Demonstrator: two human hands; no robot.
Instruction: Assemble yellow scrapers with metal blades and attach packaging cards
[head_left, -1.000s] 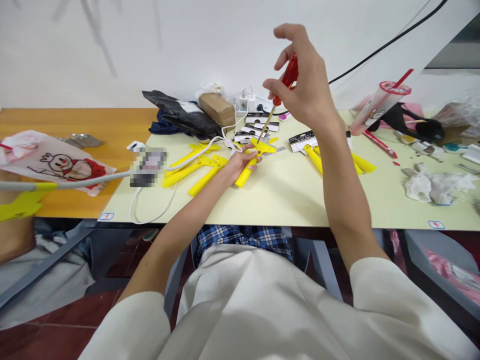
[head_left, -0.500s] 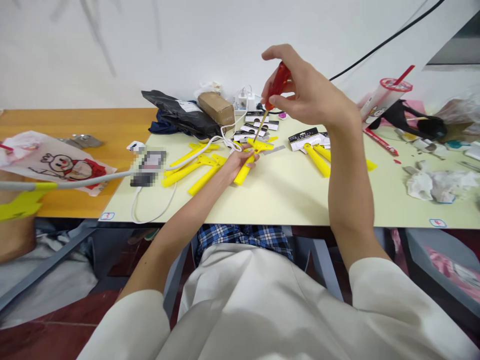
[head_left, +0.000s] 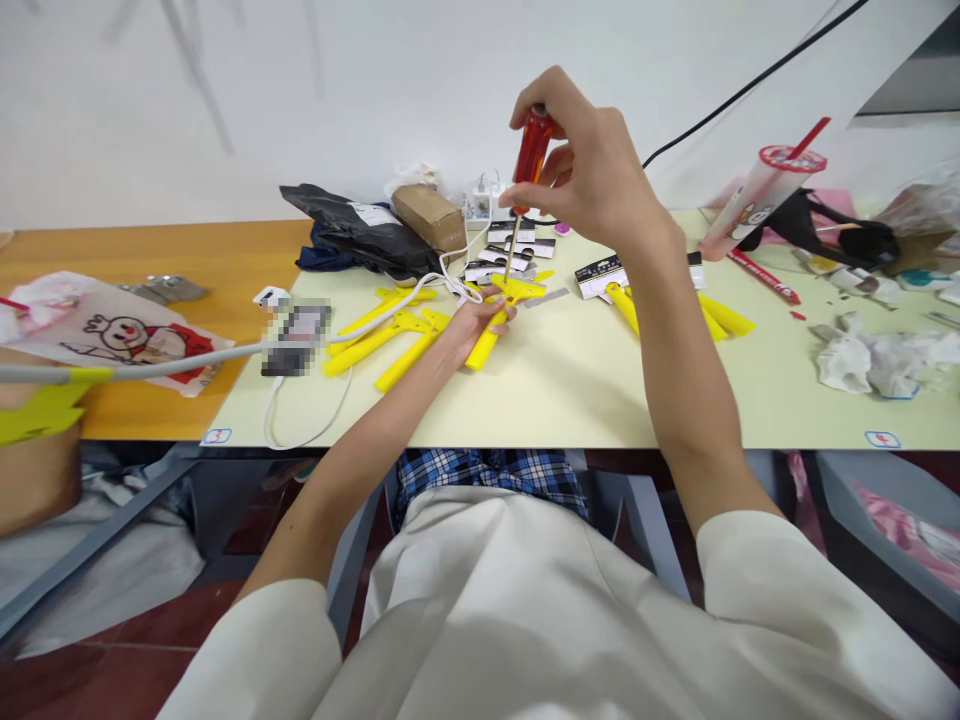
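Observation:
My left hand (head_left: 480,325) is closed around a yellow plastic scraper (head_left: 486,346), keeping it tilted just above the pale table. In my right hand (head_left: 592,165) is a red-handled screwdriver (head_left: 532,150), gripped by the fingers and thumb. Its shaft points down and its tip meets the scraper's head; the exact contact is too small to make out. A flat grey metal strip (head_left: 547,298) lies just right of that head. More yellow scrapers (head_left: 411,350) rest left of my left hand, and others (head_left: 724,316) lie partly behind my right forearm.
Black-and-white packaging cards (head_left: 504,262), a white cable (head_left: 394,308), a cardboard box (head_left: 430,218) and a black plastic bag (head_left: 367,235) crowd the back. A blurred phone-like device (head_left: 296,340) sits left. Rightward are a leaning drink cup (head_left: 761,200) and crumpled tissue (head_left: 885,360). Another person's arm (head_left: 41,480) shows far left.
My right hand has shifted a little left and up, and the screwdriver now stands more upright over the scraper. The left hand keeps its hold almost unmoved.

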